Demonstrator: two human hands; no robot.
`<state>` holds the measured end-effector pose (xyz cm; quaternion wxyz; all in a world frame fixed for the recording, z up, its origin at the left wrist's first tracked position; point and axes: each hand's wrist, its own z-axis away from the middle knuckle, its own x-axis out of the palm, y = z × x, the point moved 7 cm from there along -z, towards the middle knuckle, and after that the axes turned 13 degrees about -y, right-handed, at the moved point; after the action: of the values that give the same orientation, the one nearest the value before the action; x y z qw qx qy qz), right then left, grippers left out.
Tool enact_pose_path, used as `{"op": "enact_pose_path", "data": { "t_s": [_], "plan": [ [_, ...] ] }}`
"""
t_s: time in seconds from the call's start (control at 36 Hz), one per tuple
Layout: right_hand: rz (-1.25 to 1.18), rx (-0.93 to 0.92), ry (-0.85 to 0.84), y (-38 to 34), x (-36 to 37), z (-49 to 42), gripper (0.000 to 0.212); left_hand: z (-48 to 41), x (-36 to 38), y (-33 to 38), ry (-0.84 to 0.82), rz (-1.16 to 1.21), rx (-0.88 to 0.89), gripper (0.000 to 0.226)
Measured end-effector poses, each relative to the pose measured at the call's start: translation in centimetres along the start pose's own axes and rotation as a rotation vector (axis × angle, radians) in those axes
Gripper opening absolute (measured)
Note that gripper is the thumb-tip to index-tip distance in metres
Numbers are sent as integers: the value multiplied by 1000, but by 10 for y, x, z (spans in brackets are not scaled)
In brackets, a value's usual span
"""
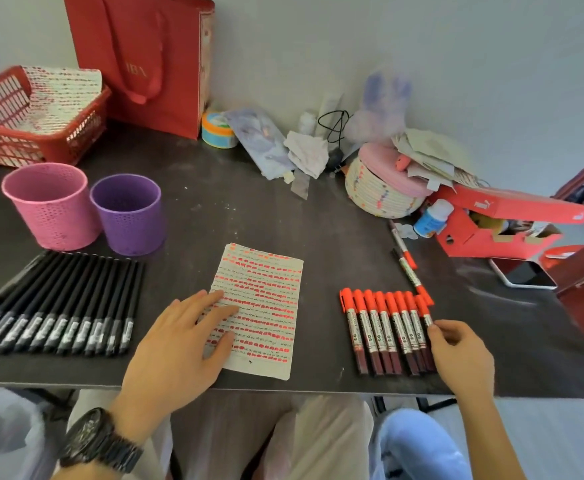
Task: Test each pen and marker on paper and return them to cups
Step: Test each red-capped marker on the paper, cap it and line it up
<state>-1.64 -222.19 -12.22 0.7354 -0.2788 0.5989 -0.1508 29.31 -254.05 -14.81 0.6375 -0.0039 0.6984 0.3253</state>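
Right hand [460, 351] is the near one for this grab. It sits at the right end of the red marker row [384, 327], fingers curled, one tip touching the barrel of the rightmost marker [424, 311]. I can't tell if that's a real pinch or just contact; the marker lies flat in line with the others.

The markers' long axis runs away from me, orange caps far, dark ends near. The hand comes in from the right and near side, so the fingers meet the barrel roughly across its length.

Left hand [179, 341] lies flat on the paper [266, 299], fingers [221, 306] straight and spread, pinning its left half to the desk [249, 209]. The paper is between the two hands, just left of the markers, so I judge it a short carry leftward to test.

The pink cup [51, 206] and purple cup [129, 216] stand well apart, far left and back, behind the black pens [62, 306]. The return would probably cross over the left arm.
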Motion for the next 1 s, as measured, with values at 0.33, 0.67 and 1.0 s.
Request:
{"op": "enact_pose_path", "data": {
  "t_s": [0.33, 0.67, 1.0],
  "plan": [
    [16, 4, -39, -4, 1, -5, 14, 1, 1, -1, -6, -9, -20, 55],
    [173, -38, -66, -46, -8, -58, 27, 1, 2, -2, -15, -9, -39, 54],
    [495, -18, -185, -71, 17, -108, 18, 0, 1, -2, -15, 15, -49, 48]
  ]
}}
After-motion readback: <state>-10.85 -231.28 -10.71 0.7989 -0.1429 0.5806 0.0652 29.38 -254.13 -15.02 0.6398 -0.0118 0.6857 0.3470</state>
